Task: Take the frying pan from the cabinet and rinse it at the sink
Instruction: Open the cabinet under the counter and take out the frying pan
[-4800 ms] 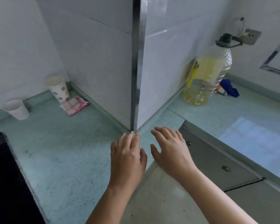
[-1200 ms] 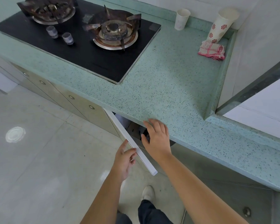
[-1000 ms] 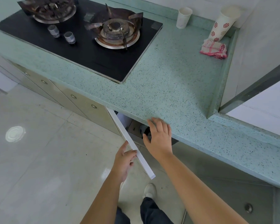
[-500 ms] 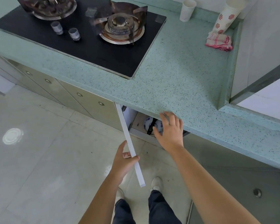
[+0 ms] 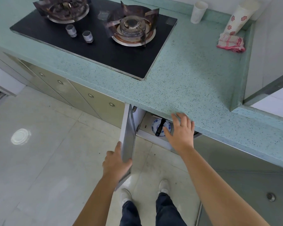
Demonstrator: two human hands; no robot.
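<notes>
Speckled green stone makes up the countertop [image 5: 194, 75], and the right hand [image 5: 180, 134] is held at its front edge with fingers spread wide and straight, gripping nothing; whether the fingertips actually touch the stone cannot be told. Just left of that hand's thumb, inside the open cabinet [image 5: 149, 137], a black handle [image 5: 159, 128] lies across a blue-and-white bowl [image 5: 153, 127]. It looks like the frying pan's handle, but the pan's body is hidden beneath the counter overhang. The hand and the handle are near each other but apart. Lower and to the left of the right hand, nearer the person's body, the left hand [image 5: 116, 162] grips the free edge of the white cabinet door [image 5: 127, 137], thumb on the inner face and fingers round the outer one. The door stands swung wide out from the cabinet front. Far beyond the left hand, a black glass stove [image 5: 108, 53] is set into the countertop. Well beyond the right hand, by the corner wall, stand a plain paper cup [image 5: 198, 12] and a patterned paper cup [image 5: 237, 17], with a folded pink-and-white cloth [image 5: 230, 44] beside the patterned one
</notes>
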